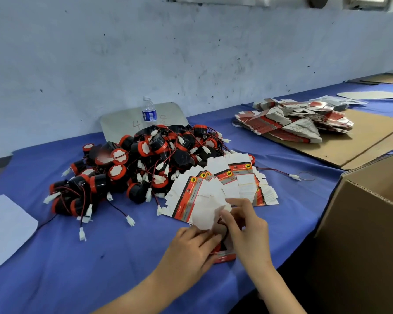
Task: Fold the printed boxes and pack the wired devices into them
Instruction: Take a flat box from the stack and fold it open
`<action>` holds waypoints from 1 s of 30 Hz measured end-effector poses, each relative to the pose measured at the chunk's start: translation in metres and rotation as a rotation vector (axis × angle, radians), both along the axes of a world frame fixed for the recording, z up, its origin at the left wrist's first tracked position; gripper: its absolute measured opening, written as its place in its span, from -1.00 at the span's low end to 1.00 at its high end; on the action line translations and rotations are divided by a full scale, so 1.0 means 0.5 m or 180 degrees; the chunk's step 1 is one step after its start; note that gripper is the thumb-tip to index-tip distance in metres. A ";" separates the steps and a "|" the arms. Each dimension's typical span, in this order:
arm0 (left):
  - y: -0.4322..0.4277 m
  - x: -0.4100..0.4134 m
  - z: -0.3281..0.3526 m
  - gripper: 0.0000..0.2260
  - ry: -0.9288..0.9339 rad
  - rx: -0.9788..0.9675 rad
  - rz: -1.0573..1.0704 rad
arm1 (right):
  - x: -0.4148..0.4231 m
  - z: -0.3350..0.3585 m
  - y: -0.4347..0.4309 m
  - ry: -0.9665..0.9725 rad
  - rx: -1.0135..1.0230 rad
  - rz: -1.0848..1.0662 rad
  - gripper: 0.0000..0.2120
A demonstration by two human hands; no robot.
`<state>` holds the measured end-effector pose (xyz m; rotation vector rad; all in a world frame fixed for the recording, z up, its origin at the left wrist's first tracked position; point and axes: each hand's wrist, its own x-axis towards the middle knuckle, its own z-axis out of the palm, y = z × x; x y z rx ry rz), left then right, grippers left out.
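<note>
Counter, covered in blue cloth, is seen running from 7 o'clock to 2 o'clock. A corrugated carton, open-topped, is noted at 4 o'clock of the work point. A heap of black-and-red wired devices lies at 11 o'clock of the hands, with a fan of flat printed boxes just beyond the fingers at 12 o'clock; a second stack of flats lies well apart at 1 o'clock.

The partly folded box is held on the counter between both hands, red printed side toward the viewer, white flap standing up at its far end. Long axis is judged to run roughly 6 to 12 o'clock.

Left hand: grip closed around the box's near-left side. Right hand: fingertips pinching the flap from 3 o'clock. A dark device with wire appears already inside, mostly hidden. The right hand is nearer the flap, so the tuck-in is judged to fall to it, pressing toward 6 o'clock.
</note>
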<state>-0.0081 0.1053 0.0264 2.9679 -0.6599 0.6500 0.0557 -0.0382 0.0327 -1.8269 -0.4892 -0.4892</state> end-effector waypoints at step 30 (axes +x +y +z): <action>-0.069 -0.038 -0.076 -0.38 -0.0195 -0.1215 0.0603 | -0.010 0.007 -0.003 -0.0376 -0.3482 -0.0238 -0.87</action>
